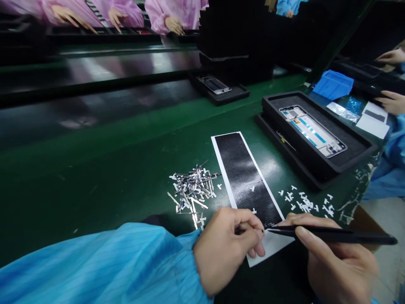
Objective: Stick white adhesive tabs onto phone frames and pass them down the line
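My right hand [338, 257] is closed around black tweezers [344, 234], whose tips point left toward my left fingertips. Pinched closed over the lower end of a white-backed sheet of small black strips [243, 169] is my left hand [230, 245]; what its fingers hold, if anything, is too small to make out. Left of the sheet lies a heap of small flex cable parts [193, 185]. Several little white T-shaped pieces [305, 202] are scattered to its right, and a couple more rest on the sheet itself.
Stacked black foam trays [357, 145] stand at the right, the top one holding a phone frame [313, 131]. Another tray [234, 96] with a phone part sits farther back. A blue bin [333, 83] is at the far right. Co-workers' hands show at the back and right edge.
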`<state>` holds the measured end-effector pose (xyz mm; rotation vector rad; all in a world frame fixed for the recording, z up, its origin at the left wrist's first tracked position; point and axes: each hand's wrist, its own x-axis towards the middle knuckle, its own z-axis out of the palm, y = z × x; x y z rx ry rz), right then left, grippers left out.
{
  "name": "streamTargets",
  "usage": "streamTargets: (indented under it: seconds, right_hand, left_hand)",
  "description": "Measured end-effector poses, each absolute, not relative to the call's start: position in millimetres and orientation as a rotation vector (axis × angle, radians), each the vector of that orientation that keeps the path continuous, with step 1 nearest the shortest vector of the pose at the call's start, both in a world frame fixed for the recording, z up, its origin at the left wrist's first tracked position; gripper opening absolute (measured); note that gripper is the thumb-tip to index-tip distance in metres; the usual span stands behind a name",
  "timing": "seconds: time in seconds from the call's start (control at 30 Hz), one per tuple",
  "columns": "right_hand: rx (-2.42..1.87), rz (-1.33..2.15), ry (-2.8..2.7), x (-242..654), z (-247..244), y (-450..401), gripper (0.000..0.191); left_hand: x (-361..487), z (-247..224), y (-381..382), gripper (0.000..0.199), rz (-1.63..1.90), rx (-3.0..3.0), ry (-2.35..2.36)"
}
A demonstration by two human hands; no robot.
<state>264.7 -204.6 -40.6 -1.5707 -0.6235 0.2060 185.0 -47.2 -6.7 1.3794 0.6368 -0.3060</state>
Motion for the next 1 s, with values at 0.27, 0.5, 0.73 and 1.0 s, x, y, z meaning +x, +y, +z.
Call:
streamTargets:
  seconds: [0.27, 0.5, 0.73, 1.0]
  right_hand:
    - [-1.533, 0.199, -0.708, 265.5, -39.7, -200.5, 0.010]
    - [-1.528, 0.223, -0.768, 267.7, -38.8, -198.2, 0.012]
    - [-1.568, 0.232, -0.738, 266.4, -38.1, -200.9, 0.008]
    - [-1.585, 0.172, -0.742, 265.5, -39.9, -200.3, 0.011]
  left_hand:
    - [187.1, -3.4, -46.9, 0.013, -0.287, 1.375, 0.626]
    - [185.7, -4.0, -47.3, 0.011, -0.312, 1.390, 0.623]
    - [184.2, -5.3, -49.2, 0.011, -0.336, 1.439, 0.631]
    - [183.3, -6.8, -50.1, 0.011, -0.300, 1.441, 0.635]
